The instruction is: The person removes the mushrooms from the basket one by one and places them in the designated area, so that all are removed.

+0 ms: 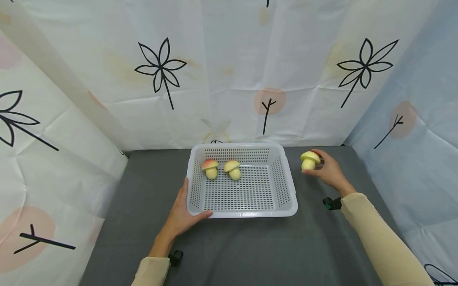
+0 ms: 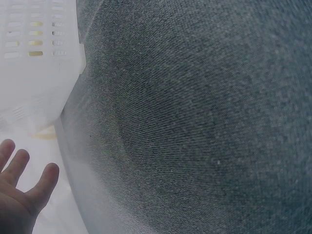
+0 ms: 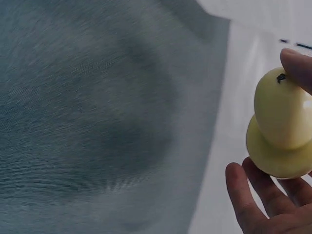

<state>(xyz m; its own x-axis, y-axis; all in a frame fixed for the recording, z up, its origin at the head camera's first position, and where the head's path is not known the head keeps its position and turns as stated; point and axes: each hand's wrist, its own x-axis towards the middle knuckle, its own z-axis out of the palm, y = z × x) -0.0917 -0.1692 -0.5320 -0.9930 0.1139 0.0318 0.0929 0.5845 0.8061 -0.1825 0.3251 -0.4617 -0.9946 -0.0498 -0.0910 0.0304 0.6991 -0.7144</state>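
Note:
My right hand (image 1: 330,171) pinches a yellow toy mushroom (image 1: 308,160) between thumb and fingers, to the right of the basket. In the right wrist view the thumb lies at the stem end of this mushroom (image 3: 280,112), with the fingers under its cap. My left hand (image 1: 182,216) rests at the near left corner of a white plastic basket (image 1: 243,213), fingers straight along its side and thumb along its front rim. Two more toy mushrooms lie inside: one with a red-tinged cap (image 1: 210,169) at the left, one with a yellow cap (image 1: 232,170) beside it.
The basket stands on a dark grey cloth-covered table (image 1: 250,250). A white printed curtain (image 1: 222,71) hangs behind the table's back edge, with more fabric along both sides. Each wrist carries a small black camera (image 1: 332,203).

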